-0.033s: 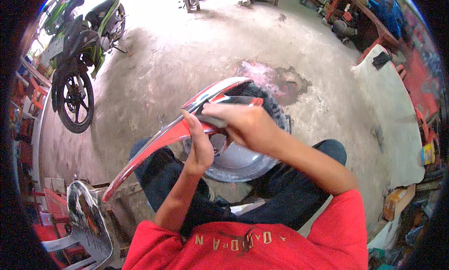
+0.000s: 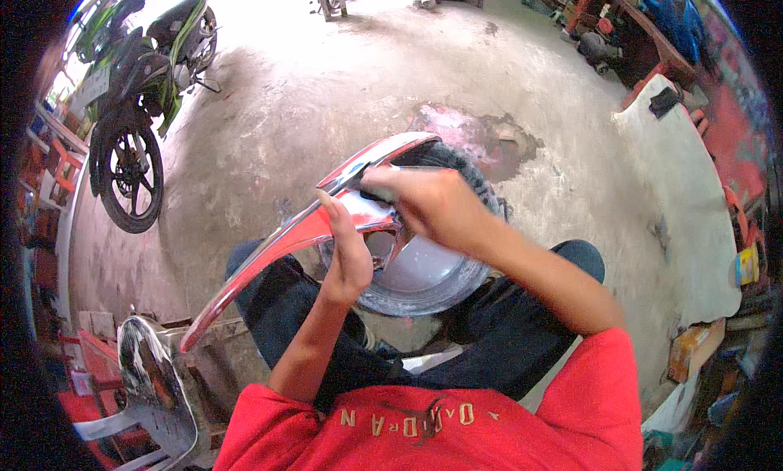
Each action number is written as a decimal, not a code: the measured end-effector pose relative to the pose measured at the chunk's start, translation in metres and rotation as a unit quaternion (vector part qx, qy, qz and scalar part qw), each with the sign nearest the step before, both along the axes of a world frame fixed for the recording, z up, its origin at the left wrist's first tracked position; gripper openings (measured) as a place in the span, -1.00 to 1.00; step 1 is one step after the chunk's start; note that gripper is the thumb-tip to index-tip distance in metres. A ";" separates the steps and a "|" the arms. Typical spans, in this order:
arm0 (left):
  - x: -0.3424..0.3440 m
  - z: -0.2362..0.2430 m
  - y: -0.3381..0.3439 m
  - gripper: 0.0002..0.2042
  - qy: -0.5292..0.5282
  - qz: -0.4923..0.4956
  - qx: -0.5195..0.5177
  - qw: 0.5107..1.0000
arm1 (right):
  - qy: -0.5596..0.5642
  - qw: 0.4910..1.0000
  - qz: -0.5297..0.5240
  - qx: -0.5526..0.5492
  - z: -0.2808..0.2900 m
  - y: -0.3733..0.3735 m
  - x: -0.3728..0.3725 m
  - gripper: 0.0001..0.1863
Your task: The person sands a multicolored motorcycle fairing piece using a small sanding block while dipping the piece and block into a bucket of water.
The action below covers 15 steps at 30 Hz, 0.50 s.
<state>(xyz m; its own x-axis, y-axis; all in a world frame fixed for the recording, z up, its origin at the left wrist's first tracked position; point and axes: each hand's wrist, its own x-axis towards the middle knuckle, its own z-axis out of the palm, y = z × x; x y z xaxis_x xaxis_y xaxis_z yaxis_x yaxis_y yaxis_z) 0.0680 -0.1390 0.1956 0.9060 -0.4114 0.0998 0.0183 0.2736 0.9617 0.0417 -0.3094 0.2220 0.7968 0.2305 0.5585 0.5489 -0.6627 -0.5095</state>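
A long curved red and white motorcycle body panel [image 2: 281, 247] lies slantwise over a round basin [image 2: 424, 304] between my knees. Its narrow tip points to the lower left. My left hand [image 2: 348, 255] steadies the panel near the middle, thumb upright along its edge and the other fingers mostly hidden. Pressed to the panel's upper face, my right hand [image 2: 436, 206] is closed on a dark grey piece of sandpaper [image 2: 373, 195], which shows only in part under the fingers. Greyish liquid [image 2: 428, 271] fills the basin's bottom.
A black and green motorcycle [image 2: 134, 137] stands at the far left. Near the lower left is a worn plastic chair [image 2: 159, 389]. A large pale sheet [image 2: 685, 210] lies along the right side, with a cardboard box [image 2: 696, 349] beside it. A wooden bench [image 2: 644, 35] stands at the far right.
My right hand has shifted slightly along the panel with the sandpaper, whose visible part is now smaller and darker. My left hand and the panel are almost unmoved.
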 end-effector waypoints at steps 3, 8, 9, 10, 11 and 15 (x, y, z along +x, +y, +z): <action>0.001 0.000 -0.004 -0.19 0.001 -0.008 -0.023 1.000 | 0.147 0.980 -0.110 -0.078 0.004 -0.017 0.016 -0.61; 0.002 -0.003 0.001 -0.20 0.044 -0.031 -0.017 0.998 | -0.032 0.998 0.024 0.038 0.007 0.008 -0.005 -0.51; -0.001 -0.002 0.000 -0.20 0.047 -0.035 -0.013 0.998 | 0.041 0.998 -0.032 -0.019 0.003 -0.006 0.002 -0.53; -0.003 0.003 -0.003 -0.20 0.037 -0.010 0.012 0.999 | 0.138 0.980 -0.105 -0.098 0.005 -0.017 0.015 -0.55; 0.001 -0.001 -0.002 -0.20 0.030 0.002 0.023 0.999 | 0.162 0.974 -0.110 -0.115 0.003 -0.019 0.016 -0.54; 0.001 0.000 0.002 -0.16 0.016 -0.049 0.016 0.999 | -0.105 0.994 0.016 0.022 0.006 0.018 -0.008 -0.54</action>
<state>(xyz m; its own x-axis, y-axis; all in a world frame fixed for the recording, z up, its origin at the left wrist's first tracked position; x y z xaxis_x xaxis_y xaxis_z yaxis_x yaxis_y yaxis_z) 0.0688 -0.1372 0.1955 0.8638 -0.5008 0.0560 0.0748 0.2374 0.9685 0.0335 -0.2913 0.2279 0.6547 0.2246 0.7218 0.6662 -0.6227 -0.4105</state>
